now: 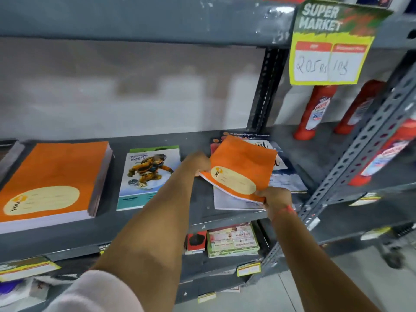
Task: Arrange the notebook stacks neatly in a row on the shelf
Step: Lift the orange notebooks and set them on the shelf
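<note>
A pale sleeve [94, 291] shows at the bottom, and both bare forearms reach up to a grey metal shelf [157, 224]. Below its front edge, a lower shelf carries small packs [233, 239] and yellow price tags [248, 269]; pale floor tiles [315, 289] show at the right. On the shelf, the left hand [199, 163] pinches the left corner of a thin orange notebook [240, 167], and the right hand [275, 199] grips its near corner, holding it tilted above a loose pile of white and dark notebooks [286, 176] near the shelf's right end. At the middle lies a notebook stack with a snowboarder cover [149, 176]; at the left end sits a thick orange stack [54, 179]. Behind is a bare grey-white wall [126, 86]. Past the slotted upright [266, 86], red bottles [315, 111] stand on the neighbouring shelf under a yellow "SUPER MARKET" price sign [331, 43].
</note>
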### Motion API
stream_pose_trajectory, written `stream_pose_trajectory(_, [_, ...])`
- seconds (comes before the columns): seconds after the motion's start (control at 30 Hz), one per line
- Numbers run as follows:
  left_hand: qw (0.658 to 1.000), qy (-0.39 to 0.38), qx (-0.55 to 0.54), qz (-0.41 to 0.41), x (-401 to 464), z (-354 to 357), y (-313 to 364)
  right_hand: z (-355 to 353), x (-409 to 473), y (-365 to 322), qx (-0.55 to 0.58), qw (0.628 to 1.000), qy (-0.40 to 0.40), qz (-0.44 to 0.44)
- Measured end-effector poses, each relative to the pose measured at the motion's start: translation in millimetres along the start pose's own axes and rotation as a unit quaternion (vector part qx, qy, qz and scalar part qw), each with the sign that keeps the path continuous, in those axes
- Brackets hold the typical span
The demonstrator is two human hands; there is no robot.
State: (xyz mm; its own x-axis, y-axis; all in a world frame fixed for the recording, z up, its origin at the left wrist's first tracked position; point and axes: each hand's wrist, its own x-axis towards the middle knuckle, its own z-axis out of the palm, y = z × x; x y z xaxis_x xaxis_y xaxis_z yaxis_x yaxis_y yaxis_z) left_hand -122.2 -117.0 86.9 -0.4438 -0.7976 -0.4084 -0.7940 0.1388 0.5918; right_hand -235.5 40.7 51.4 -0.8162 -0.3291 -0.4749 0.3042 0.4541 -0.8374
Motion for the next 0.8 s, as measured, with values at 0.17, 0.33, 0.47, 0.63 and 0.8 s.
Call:
stream_pose_trajectory(0.17, [0.988, -0.004, -0.154, -0.013, -16.8, -32.3, -3.7, 4.1, 0.8, -23.9, 0.026, 0.998, -0.049, -0.026])
stream_pose_trajectory(0.33, [0.977, 0.075, -0.2, -0.02, -51.3, -91.0, -63.5, 54.6, -57.8, -47.9, 0.065, 0.987, -0.108, -0.101])
stream_pose_trajectory(0.47, [0.955, 0.127, -0.261, -0.054, -88.3, -144.3, -142.6, 121.1, -126.9, -56.0, 0.028, 0.967, -0.192, -0.163])
stream_pose_trajectory(0.63, [0.936, 0.178, -0.282, -0.115, -135.3, -199.1, -250.7, 218.4, -194.5, -31.0, -0.091, 0.928, -0.269, -0.243])
stream_pose_trajectory(0.8, [0.934, 0.203, -0.26, -0.14, -151.4, -217.5, -320.9, 266.9, -238.4, -6.6, -0.16, 0.922, -0.266, -0.231])
